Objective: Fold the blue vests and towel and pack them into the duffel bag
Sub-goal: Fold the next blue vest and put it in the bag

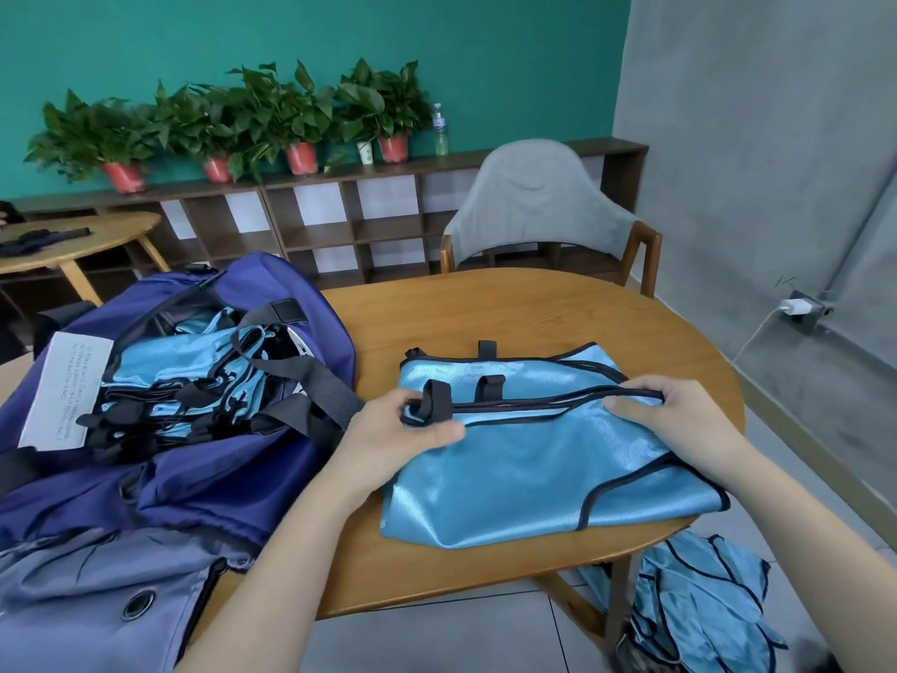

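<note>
Shiny blue vest with black trim [534, 459] lies flat on the oval wooden table [509, 308].
Left hand [412, 432] pinches its black strap loop; right hand [679, 412] grips its trimmed edge. Open purple duffel bag [272, 303] at left holds folded vests.

Duffel bag [272, 303] cut off at left edge; label [63, 391] txt too small to read.

Two bare forearms, left hand [388, 429] and right hand [679, 420] ungloved, without sleeves or jewellery.
</note>
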Motion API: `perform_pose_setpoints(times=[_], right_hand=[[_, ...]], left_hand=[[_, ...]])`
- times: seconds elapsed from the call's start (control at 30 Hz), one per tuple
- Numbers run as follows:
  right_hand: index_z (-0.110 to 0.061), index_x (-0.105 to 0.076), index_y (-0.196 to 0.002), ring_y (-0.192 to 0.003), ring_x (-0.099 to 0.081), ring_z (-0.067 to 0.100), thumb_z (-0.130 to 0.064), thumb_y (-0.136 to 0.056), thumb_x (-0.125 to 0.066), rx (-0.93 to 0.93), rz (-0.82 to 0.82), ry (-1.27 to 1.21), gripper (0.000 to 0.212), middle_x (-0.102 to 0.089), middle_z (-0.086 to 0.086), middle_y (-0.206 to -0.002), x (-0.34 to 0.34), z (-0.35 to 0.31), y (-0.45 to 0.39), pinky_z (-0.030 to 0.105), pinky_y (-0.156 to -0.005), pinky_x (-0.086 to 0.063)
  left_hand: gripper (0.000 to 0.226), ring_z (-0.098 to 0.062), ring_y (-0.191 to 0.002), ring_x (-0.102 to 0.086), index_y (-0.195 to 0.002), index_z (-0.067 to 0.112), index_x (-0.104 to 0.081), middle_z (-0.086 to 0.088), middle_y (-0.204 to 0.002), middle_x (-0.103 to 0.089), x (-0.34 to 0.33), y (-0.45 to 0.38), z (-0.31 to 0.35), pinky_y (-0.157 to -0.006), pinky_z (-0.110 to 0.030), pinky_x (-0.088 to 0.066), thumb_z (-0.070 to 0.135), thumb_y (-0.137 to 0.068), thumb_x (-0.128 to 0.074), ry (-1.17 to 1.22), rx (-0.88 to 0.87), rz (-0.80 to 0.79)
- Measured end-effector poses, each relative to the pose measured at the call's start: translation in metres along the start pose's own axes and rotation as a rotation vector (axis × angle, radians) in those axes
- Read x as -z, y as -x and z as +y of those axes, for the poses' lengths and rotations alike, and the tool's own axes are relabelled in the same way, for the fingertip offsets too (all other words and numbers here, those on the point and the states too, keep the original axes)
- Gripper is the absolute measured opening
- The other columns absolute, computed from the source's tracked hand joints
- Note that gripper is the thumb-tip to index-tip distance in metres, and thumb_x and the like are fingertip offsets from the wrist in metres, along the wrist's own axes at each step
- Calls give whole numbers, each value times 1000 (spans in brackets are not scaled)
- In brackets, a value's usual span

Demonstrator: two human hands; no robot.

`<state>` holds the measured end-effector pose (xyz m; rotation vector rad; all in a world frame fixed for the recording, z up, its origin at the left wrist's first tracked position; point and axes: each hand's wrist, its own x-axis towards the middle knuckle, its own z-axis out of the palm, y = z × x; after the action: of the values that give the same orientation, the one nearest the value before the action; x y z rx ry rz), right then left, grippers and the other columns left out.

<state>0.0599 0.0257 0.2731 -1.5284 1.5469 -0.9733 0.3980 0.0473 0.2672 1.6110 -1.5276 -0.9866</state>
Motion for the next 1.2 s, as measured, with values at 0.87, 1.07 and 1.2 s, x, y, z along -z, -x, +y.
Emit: perform_pose_setpoints(times=[0.87,1.07,1.2], right_hand=[[-36,-66,-99,-95,-63,0,-38,-77,-85,34,67,249,29,-68,-21,-100,4,9,-69,25,-80,-52],[-37,-72,-97,-104,-58,2,-37,-78,-85,114,146,60,23,-71,-15,-102,8,1,-77,30,-89,-45],[-31,-72,-104,-95,-65,11,-50,-78,-81,10,97,294,34,-70,-10,-98,0,6,-84,34,-82,-55]], left_hand=[[27,-20,-76,-54,-82,8,-67,-7,-79,-68,-1,-61,-2,-56,-11,-35,33,-92,-70,-233,72,364],[22,-14,-65,-54,-84,17,-70,-10,-77,-69,-2,-57,14,-60,-24,-41,36,-94,-68,-64,-94,445],[38,-23,-67,-58,-72,13,-58,-2,-61,-60,-3,-61,2,-60,-32,-43,43,-93,-67,-295,60,471]])
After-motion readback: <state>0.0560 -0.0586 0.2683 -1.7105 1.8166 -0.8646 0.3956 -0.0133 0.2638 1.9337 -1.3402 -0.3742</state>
